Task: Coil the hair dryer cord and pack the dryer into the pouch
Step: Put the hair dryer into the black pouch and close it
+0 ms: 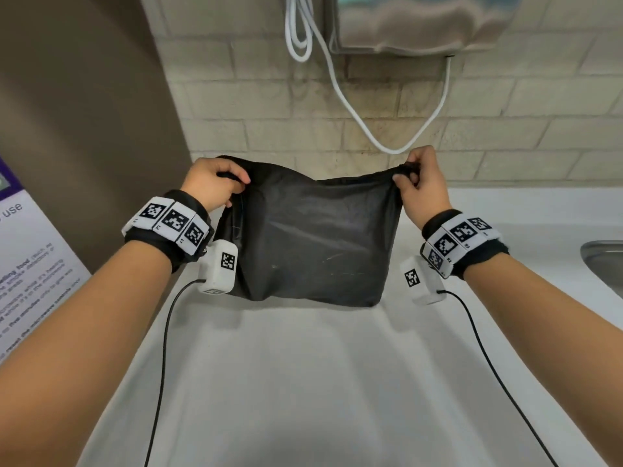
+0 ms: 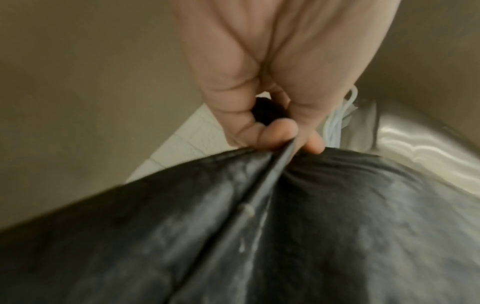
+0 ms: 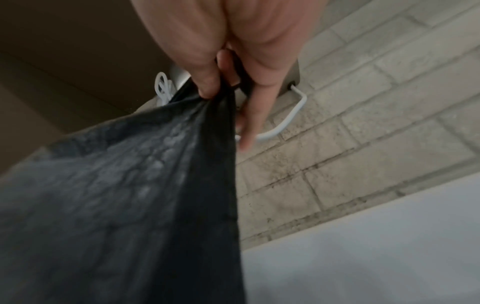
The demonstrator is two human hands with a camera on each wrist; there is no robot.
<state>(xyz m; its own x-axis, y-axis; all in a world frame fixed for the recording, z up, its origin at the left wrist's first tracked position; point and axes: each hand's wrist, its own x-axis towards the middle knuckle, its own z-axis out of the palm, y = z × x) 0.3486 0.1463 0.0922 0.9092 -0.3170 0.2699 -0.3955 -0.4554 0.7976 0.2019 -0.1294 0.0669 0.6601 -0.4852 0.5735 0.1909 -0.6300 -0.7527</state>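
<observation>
A black fabric pouch (image 1: 313, 237) hangs stretched between both hands above the white counter (image 1: 303, 382). My left hand (image 1: 215, 185) grips its top left corner, and the left wrist view shows the fingers (image 2: 275, 133) curled round the gathered fabric and a thin black drawstring (image 2: 259, 189). At the top right corner my right hand (image 1: 418, 178) pinches the pouch (image 3: 145, 185) between thumb and fingers (image 3: 210, 82). The pouch bulges low, and its contents are hidden. No hair dryer is visible outside it.
A white cord (image 1: 350, 106) loops down the tiled wall (image 1: 505, 136) from a metal wall unit (image 1: 414, 25) just beyond the pouch. A steel sink rim (image 1: 603, 261) lies at the right edge. A brown panel (image 1: 84, 129) and a printed notice (image 1: 27, 264) stand on the left.
</observation>
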